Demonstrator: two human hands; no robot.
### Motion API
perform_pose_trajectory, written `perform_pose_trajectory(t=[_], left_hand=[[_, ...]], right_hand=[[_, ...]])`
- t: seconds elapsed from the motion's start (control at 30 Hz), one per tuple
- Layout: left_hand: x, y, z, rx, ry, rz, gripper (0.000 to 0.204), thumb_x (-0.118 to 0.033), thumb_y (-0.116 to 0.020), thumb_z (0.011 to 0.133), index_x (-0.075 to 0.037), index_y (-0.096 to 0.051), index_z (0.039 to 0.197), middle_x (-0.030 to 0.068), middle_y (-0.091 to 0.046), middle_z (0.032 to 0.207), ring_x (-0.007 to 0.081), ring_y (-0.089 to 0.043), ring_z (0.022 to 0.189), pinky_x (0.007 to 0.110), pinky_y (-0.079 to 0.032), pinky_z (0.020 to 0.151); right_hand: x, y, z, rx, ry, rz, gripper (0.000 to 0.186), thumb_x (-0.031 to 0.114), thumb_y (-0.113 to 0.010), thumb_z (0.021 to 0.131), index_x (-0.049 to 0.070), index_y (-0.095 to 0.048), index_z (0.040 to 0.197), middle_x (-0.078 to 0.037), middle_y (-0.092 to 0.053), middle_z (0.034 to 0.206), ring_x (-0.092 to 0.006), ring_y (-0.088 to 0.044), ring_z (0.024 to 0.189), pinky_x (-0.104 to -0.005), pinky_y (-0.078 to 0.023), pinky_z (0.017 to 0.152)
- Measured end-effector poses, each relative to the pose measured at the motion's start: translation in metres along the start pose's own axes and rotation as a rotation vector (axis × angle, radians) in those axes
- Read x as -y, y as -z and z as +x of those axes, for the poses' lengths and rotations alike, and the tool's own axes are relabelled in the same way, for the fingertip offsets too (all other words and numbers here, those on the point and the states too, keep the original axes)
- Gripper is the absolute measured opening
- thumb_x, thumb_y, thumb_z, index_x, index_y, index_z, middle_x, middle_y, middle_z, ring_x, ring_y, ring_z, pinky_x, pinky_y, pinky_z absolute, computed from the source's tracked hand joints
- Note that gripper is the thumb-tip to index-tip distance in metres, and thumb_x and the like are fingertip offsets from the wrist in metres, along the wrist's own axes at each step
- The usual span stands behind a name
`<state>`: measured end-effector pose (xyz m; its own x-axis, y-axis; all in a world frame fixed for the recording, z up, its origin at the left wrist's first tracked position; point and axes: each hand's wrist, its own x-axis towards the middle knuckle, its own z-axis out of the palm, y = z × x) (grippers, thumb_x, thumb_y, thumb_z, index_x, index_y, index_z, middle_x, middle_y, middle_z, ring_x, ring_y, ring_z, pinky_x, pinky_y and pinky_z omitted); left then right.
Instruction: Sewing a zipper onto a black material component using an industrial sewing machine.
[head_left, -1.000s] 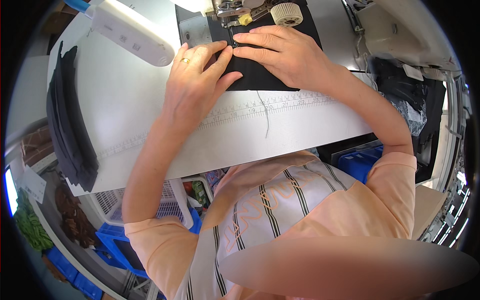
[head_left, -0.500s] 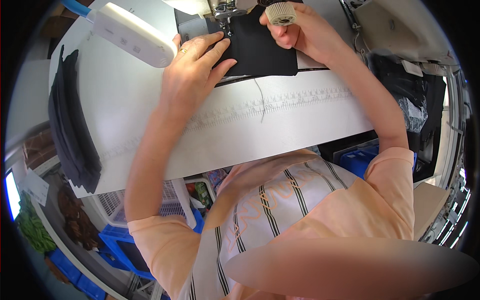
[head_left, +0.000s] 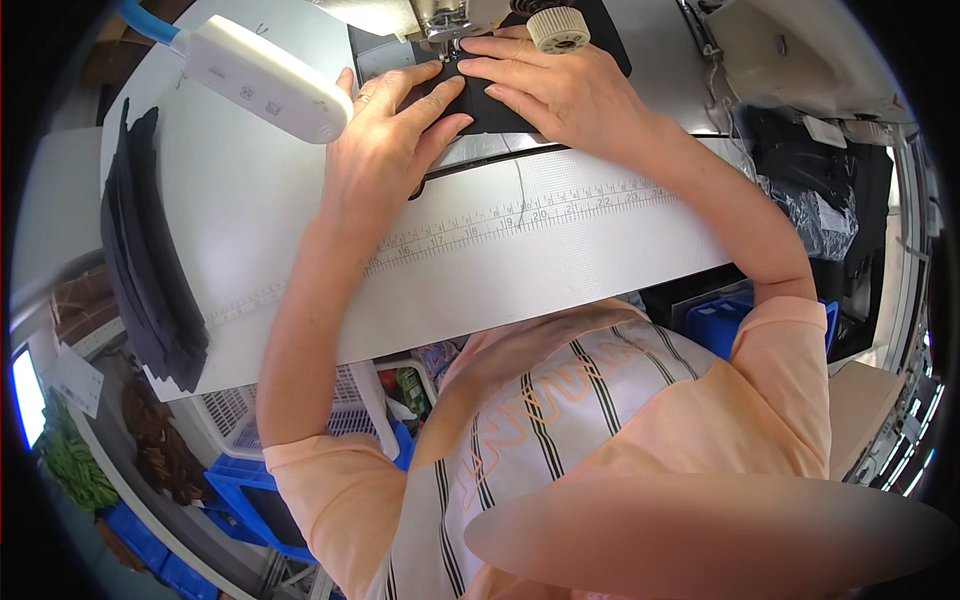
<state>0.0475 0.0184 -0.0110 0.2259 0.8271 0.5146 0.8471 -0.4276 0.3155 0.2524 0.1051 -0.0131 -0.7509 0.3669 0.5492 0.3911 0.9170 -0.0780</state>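
Note:
A piece of black fabric (head_left: 476, 112) lies under the needle and presser foot (head_left: 449, 48) of a sewing machine (head_left: 440, 18). My left hand (head_left: 385, 135), with a ring on one finger, rests on the fabric's left part, fingers stretched toward the foot. On the other side, my right hand (head_left: 565, 90) lies flat on the cloth with its fingers reaching left to the foot. Both hands' fingertips are close to the needle area. A ribbed cream knob (head_left: 558, 30) on the machine hides a bit of the right hand's back.
A white lamp-like device (head_left: 268, 85) on a blue cable hangs over the left tabletop. Stacked black fabric pieces (head_left: 150, 250) drape at the table's left edge. A printed ruler (head_left: 480, 230) crosses the white table (head_left: 450, 290). Below stand a white basket (head_left: 235, 415) and blue crates (head_left: 250, 500).
My right hand has gone from curled fingers at the fabric's right side to lying flat near the presser foot. The fabric has turned and shifted away from me. My left hand has barely moved.

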Motion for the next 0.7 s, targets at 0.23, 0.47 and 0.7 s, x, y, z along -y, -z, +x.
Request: perform_pose_trajectory(t=[0.23,0.47,0.7], left_hand=[[0.0019,0.0012,0.0022,0.007,-0.017,0.019,0.026,-0.024,-0.075,0.082,-0.01,-0.073,0.105,0.0053,-0.066,0.11,0.0249,-0.065,0.095,0.051,-0.037,0.104],[0.0016,0.0006,0.0005,0.016,-0.009,0.008,0.027,-0.024,-0.074,0.083,-0.011,-0.073,0.106,0.005,-0.066,0.112,0.025,-0.065,0.095,0.053,-0.036,0.106],[-0.0019,-0.0005,0.0024,0.012,0.021,0.022,0.028,-0.025,-0.074,0.083,-0.013,-0.073,0.108,0.0024,-0.066,0.113,0.0241,-0.064,0.099,0.044,-0.049,0.094]], right_hand=[[-0.0027,-0.0022,0.0017,-0.004,0.009,0.024,0.024,0.021,-0.069,0.087,0.012,-0.072,0.109,-0.001,-0.071,0.106,-0.0186,-0.063,0.107,-0.0323,-0.052,0.088],[-0.0062,-0.0058,-0.0002,-0.006,0.006,0.054,0.025,0.022,-0.068,0.087,0.012,-0.072,0.11,-0.001,-0.071,0.109,-0.0195,-0.063,0.107,-0.0335,-0.053,0.088],[-0.0083,-0.0015,-0.0006,-0.02,-0.002,0.069,0.024,0.019,-0.064,0.089,0.011,-0.071,0.111,-0.002,-0.071,0.109,-0.0215,-0.064,0.105,-0.0333,-0.053,0.088]])
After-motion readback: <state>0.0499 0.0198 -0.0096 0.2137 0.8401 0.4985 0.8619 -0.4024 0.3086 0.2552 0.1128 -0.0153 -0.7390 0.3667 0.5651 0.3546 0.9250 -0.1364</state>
